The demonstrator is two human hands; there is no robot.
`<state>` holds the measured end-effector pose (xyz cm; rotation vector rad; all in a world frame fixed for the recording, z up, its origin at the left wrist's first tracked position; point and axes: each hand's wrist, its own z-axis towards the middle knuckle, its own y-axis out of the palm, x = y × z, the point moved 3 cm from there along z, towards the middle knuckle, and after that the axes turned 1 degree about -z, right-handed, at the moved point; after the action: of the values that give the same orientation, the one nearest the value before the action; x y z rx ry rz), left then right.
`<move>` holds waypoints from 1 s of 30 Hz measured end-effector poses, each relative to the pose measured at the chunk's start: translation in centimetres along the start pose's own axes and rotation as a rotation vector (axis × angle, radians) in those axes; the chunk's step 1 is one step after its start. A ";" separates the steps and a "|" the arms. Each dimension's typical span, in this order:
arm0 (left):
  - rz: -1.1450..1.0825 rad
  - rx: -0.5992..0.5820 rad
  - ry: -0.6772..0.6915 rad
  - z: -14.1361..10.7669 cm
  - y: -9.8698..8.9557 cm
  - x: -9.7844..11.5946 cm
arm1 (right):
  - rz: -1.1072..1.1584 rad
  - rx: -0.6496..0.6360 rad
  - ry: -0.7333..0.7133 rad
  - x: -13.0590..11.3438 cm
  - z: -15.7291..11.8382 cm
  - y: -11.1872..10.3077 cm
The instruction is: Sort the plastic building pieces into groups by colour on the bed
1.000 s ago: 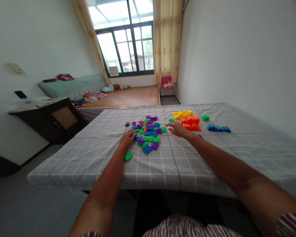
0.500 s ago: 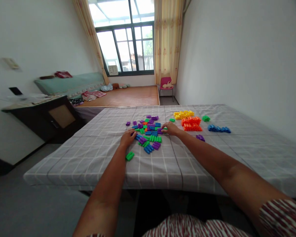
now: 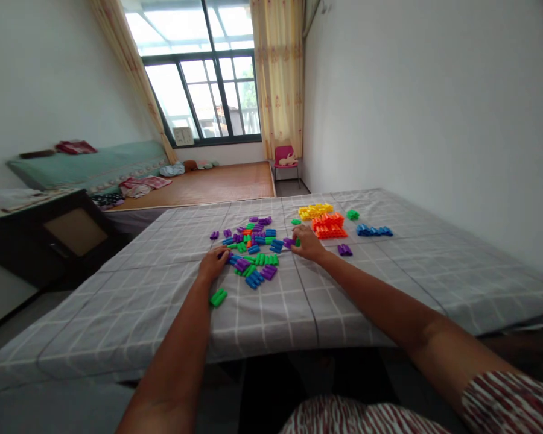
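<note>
Grey checked-cloth surface [image 3: 117, 307] fronts a brown-matted bed [image 3: 217, 184] and dark-framed window [image 3: 219, 87]; on it, well apart, the right hand [image 3: 308, 244] pinches a small green plastic piece [image 3: 297, 242], while the left hand [image 3: 212, 264], grip unclear, meets the left edge of a multicoloured plastic pile [image 3: 266, 260]

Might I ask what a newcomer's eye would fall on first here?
Probably the bright orange plastic block stack, just past the right hand, with yellow plastic blocks behind it. Next, the scattered purple, green and blue plastic pieces near the left hand, on the grey checked tablecloth.
</note>
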<state>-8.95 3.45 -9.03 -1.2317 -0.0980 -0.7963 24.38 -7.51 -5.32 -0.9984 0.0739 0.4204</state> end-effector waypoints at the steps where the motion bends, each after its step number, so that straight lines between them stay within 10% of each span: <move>1: -0.002 0.001 -0.002 -0.1 -0.1 0.1 | 0.070 0.038 0.057 0.6 -0.1 0.2; 7: -0.030 0.015 -0.007 -0.3 -0.2 0.3 | 0.381 0.064 0.329 2.8 -1.2 1.4; 16: -0.037 0.226 -0.017 -0.3 -2.0 0.4 | 0.407 0.069 0.268 2.6 -2.1 1.3; 21: 0.064 -0.031 0.172 1.5 -3.8 6.0 | 0.425 -0.013 0.287 3.4 -2.4 1.7; 26: -0.098 -0.154 0.350 1.7 1.4 14.8 | 0.730 -0.050 0.245 2.7 -2.4 2.2; 30: -0.326 -0.242 0.239 0.8 6.6 17.0 | 0.742 -0.065 0.231 1.8 -2.2 1.0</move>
<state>7.71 -3.46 -5.93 -1.3559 -0.0060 -1.2628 25.94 -8.31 -7.73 -1.0605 0.6558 0.9850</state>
